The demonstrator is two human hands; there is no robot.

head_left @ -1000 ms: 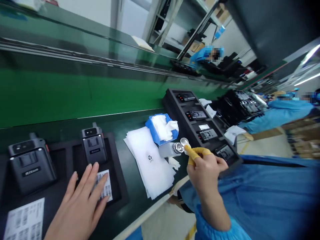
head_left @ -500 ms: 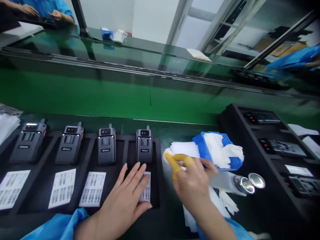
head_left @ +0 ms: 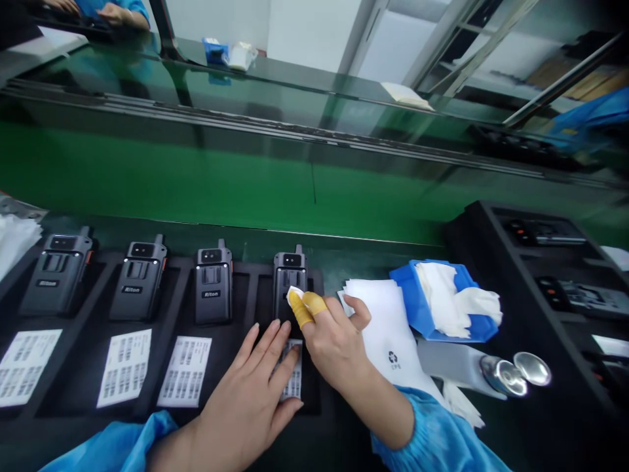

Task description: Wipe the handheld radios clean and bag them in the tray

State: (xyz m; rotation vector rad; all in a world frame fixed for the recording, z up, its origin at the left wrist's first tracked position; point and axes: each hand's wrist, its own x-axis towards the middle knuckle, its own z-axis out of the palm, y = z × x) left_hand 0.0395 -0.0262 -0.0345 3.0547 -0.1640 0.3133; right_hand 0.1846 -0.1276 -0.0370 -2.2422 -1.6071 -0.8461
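Several black handheld radios stand in a long black tray [head_left: 162, 419], each with a printed label sheet below it. My left hand [head_left: 246, 406] lies flat, fingers spread, on the label sheet [head_left: 293, 380] under the rightmost radio [head_left: 289, 278]. My right hand [head_left: 329, 334], with yellow finger cots on thumb and forefinger, pinches a small white wipe [head_left: 295, 292] against the face of that radio.
A stack of white bags [head_left: 388, 328], a blue box of white wipes [head_left: 442, 301] and a metal dispenser bottle [head_left: 491, 370] lie to the right. A second black tray of devices [head_left: 550, 262] stands at far right. A green conveyor belt [head_left: 196, 183] runs behind. Another person's hands show at top left.
The view has swung left from the dispenser bottle to the radios. My right hand moved left from the bottle to the rightmost radio with the wipe. My left hand stayed on the label sheet.
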